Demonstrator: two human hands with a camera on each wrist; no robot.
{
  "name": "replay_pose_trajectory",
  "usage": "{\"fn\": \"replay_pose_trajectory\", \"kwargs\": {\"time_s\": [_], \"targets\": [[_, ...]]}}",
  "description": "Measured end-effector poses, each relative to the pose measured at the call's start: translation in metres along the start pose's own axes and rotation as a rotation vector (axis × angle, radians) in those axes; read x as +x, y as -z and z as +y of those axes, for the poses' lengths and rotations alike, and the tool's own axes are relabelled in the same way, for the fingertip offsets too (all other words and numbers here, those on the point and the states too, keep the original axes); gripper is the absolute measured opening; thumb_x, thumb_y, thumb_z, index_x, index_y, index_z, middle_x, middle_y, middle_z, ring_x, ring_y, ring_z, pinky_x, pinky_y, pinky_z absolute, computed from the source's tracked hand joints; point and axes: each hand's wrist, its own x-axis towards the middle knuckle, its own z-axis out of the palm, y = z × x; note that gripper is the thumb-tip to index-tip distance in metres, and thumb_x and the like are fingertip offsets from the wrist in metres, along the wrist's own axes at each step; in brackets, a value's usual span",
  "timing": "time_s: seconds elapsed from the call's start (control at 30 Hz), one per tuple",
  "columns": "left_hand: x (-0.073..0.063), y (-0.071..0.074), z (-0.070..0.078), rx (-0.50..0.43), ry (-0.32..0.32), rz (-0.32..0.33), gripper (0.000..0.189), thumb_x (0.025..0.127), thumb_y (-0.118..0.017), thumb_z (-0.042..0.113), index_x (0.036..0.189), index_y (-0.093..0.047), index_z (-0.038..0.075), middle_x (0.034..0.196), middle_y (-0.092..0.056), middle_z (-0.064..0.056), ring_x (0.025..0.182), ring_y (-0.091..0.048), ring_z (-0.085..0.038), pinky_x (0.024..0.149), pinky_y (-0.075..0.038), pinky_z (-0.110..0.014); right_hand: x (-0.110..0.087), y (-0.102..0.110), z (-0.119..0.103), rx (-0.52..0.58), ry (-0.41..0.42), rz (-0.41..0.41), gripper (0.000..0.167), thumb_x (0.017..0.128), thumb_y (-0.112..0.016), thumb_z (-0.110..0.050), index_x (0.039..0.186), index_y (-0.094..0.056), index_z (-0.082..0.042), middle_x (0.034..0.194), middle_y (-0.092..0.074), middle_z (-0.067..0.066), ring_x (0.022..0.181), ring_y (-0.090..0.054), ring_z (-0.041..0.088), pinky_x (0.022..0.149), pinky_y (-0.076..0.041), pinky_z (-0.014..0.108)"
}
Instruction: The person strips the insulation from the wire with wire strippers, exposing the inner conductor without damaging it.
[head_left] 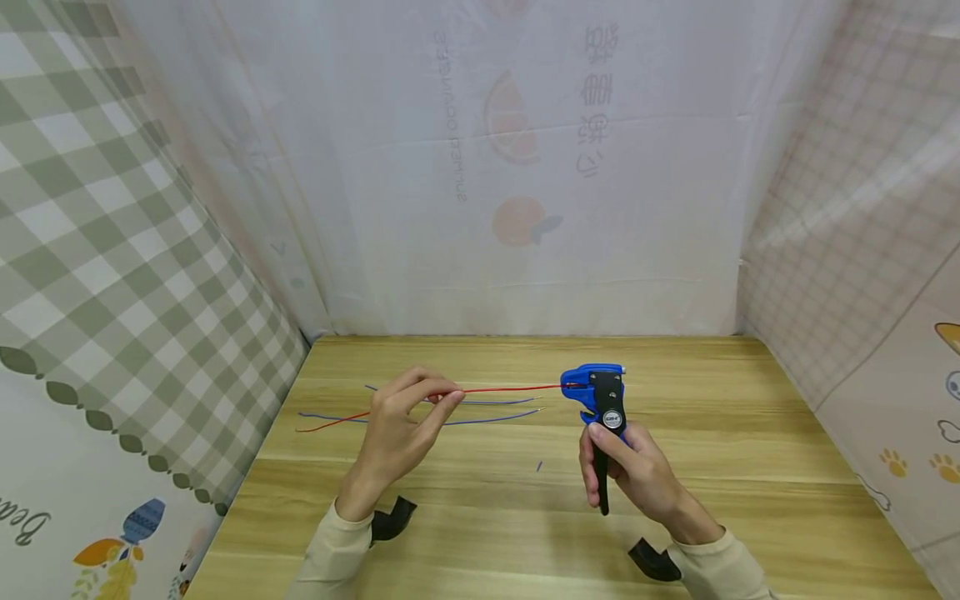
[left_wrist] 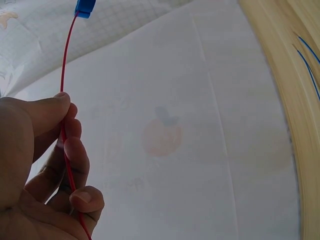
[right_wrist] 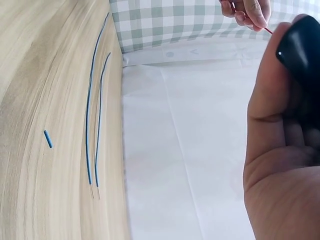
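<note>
My left hand [head_left: 405, 425] pinches a red wire [head_left: 513, 389] between thumb and fingertips; the wire's tail runs out behind the hand to the left. Its right end sits in the jaws of a blue and black wire stripper [head_left: 611, 400]. Around the stripper's handles my right hand [head_left: 645, 475] is wrapped, the thumb lying along the black grip. The left wrist view shows the red wire [left_wrist: 63, 75] passing across the fingers to the blue tool head [left_wrist: 85, 7]. How firmly the jaws bite the wire cannot be seen.
Two blue wires [right_wrist: 88, 120] with bare metal ends lie on the wooden table [head_left: 480, 517], behind the left hand. A short cut piece of blue insulation [head_left: 538, 467] lies between the hands. Printed curtains [head_left: 450, 208] enclose the back and sides.
</note>
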Motion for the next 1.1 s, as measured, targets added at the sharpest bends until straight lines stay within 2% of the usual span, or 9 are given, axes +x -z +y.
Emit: {"fn": "replay_pose_trajectory", "kwargs": {"time_s": [0.17, 0.43, 0.57, 1.1], "targets": [[0.000, 0.000, 0.001, -0.005, 0.007, -0.003, 0.010, 0.093, -0.091, 0.000, 0.097, -0.087, 0.009, 0.091, -0.078, -0.002, 0.078, -0.070, -0.014, 0.073, -0.055, -0.019, 0.002, -0.003, 0.002, 0.055, 0.042, -0.017, 0.038, 0.120, -0.020, -0.001, 0.095, -0.046, 0.012, 0.070, -0.045, 0.030, 0.053, -0.045, 0.047, 0.052, -0.063, 0.034], [0.002, 0.000, 0.002, 0.009, 0.010, -0.009, 0.008, 0.093, -0.090, 0.002, 0.097, -0.087, 0.008, 0.092, -0.079, -0.003, 0.080, -0.073, -0.015, 0.070, -0.061, -0.033, 0.004, -0.008, 0.004, 0.122, 0.087, -0.028, 0.036, 0.119, -0.018, 0.000, 0.095, -0.042, 0.011, 0.068, -0.042, 0.028, 0.050, -0.039, 0.046, 0.052, -0.063, 0.031], [0.002, 0.000, 0.001, 0.010, -0.008, 0.000, 0.011, 0.092, -0.090, 0.000, 0.097, -0.087, 0.009, 0.092, -0.079, -0.003, 0.079, -0.073, -0.016, 0.069, -0.062, -0.035, 0.004, -0.010, 0.005, 0.137, 0.091, -0.014, 0.036, 0.119, -0.018, 0.000, 0.094, -0.042, 0.011, 0.067, -0.041, 0.027, 0.048, -0.038, 0.047, 0.050, -0.062, 0.032], [0.002, 0.000, 0.000, 0.014, -0.025, 0.015, 0.013, 0.091, -0.090, -0.002, 0.098, -0.088, 0.009, 0.091, -0.079, -0.002, 0.076, -0.071, -0.014, 0.071, -0.057, -0.020, 0.004, -0.013, 0.004, 0.127, 0.079, 0.011, 0.037, 0.120, -0.018, -0.002, 0.093, -0.041, 0.010, 0.066, -0.040, 0.026, 0.047, -0.036, 0.047, 0.046, -0.060, 0.033]]}}
